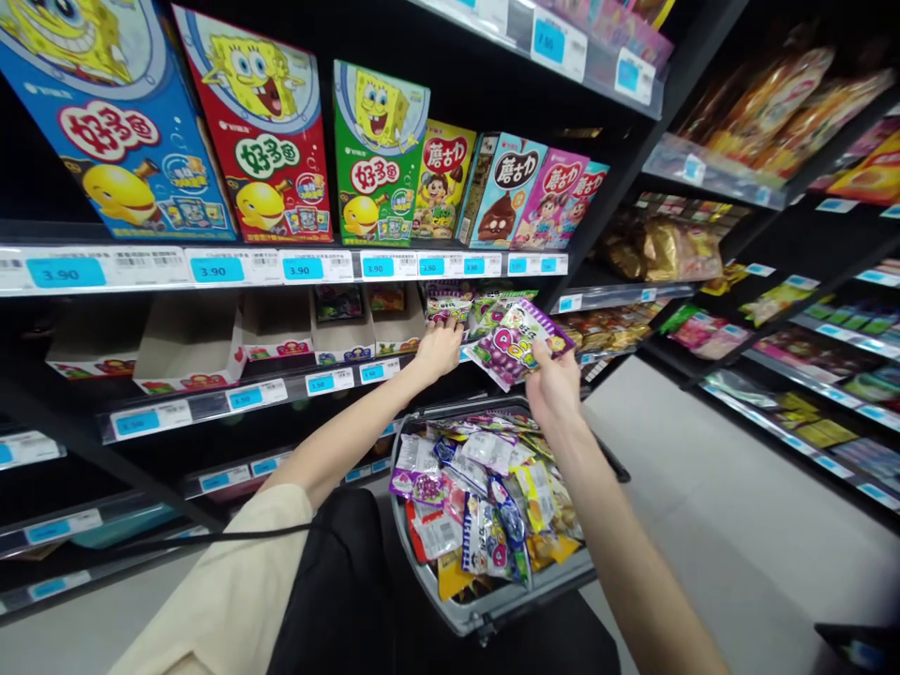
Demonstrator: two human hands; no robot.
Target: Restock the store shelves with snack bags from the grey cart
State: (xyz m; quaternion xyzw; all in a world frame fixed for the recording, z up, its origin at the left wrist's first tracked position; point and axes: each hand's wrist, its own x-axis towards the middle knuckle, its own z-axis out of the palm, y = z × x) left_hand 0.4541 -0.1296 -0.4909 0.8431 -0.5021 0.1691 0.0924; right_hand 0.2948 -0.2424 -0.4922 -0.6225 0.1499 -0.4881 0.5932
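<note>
My right hand (555,380) grips a purple gummy candy bag (513,345) with grapes printed on it, thumb on its front. The bag is tilted above the far rim of a grey basket (450,614). My left hand (440,352) reaches into the low shelf, its fingers closed at the lower edge of another purple candy bag (448,305). Beside that one, a green candy bag (485,317) is partly hidden behind the bag in my right hand. Many small candy bags (485,534) in purple, blue, red and yellow are heaped in the basket.
Open cardboard display trays (189,352) line the low shelf to the left. Above stand snack boxes (271,141) behind a price-tag rail (316,266). More shelves with packaged food (679,248) run along the right. Grey floor (667,450) shows between the shelves.
</note>
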